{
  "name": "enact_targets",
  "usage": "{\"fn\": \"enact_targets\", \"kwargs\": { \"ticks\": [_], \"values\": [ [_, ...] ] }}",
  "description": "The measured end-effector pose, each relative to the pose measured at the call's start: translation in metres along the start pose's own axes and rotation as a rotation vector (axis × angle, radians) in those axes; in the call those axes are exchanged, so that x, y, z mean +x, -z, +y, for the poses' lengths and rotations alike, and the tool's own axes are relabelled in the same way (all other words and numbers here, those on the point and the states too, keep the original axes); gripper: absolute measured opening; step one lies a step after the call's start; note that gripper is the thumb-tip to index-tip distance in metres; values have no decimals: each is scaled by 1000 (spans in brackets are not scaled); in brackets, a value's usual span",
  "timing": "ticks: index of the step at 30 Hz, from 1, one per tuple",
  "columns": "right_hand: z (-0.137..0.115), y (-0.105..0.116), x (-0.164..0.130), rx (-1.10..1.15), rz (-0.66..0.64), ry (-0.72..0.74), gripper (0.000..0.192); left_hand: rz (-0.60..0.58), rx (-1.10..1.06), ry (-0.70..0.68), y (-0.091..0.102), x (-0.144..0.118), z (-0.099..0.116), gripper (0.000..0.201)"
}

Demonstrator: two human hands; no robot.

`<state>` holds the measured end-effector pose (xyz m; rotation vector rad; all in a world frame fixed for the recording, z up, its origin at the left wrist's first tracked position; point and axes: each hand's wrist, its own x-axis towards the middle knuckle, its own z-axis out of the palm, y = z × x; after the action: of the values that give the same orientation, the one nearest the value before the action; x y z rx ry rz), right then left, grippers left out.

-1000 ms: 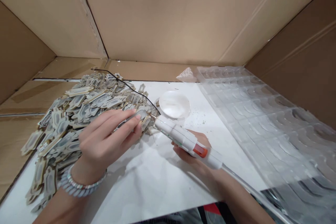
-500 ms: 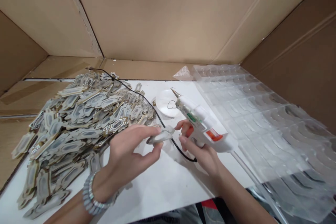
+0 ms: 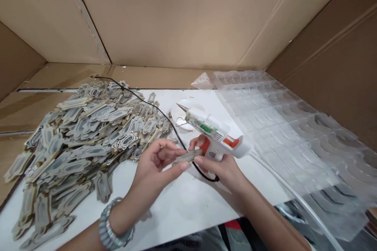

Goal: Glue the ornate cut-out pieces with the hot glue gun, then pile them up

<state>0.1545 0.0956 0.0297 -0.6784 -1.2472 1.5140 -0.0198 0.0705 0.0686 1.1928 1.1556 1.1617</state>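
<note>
My left hand [image 3: 163, 162] pinches a small greyish frame-shaped plaque [image 3: 187, 157] between thumb and fingers, low over the white table. Closed round the handle of a white glue gun [image 3: 210, 129] with an orange trigger is my right hand [image 3: 219, 166]; its thumb and fingertips also meet the plaque's right end. The gun's metal nozzle points up and left, above a small white dish [image 3: 179, 117]. A black cord [image 3: 165, 114] passes behind the plaque. To the left lies a large heap of similar plaques [image 3: 88, 145], some showing white scrollwork.
Clear plastic trays with curved slots [image 3: 282, 129] cover the right side. A small clear bag [image 3: 203, 81] lies at the back. Cardboard walls [image 3: 182, 19] enclose the table [image 3: 188, 208]. A pale rod or cord [image 3: 294, 192] runs from the gun's rear toward the lower right.
My hands have come together, so the right fingertips now touch the plaque too. The plaque has turned to a flatter, edge-on angle. The glue gun has shifted left and tipped lower.
</note>
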Motion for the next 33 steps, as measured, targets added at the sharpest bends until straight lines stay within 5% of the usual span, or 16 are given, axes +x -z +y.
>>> {"fn": "enact_targets", "kwargs": {
  "ticks": [6,11,28,33],
  "values": [
    [4,1,-1,203,-64,3,39,-196,-606,639,3,6,-1,29],
    [3,1,-4,263,-232,-82,37,-353,-794,807,1,0,-9,25],
    [5,2,-2,252,-344,-16,32,-486,-943,728,0,-15,-14,21],
    [3,3,-3,162,-158,0,38,-419,-835,558,5,-8,-6,34]
  ]
}}
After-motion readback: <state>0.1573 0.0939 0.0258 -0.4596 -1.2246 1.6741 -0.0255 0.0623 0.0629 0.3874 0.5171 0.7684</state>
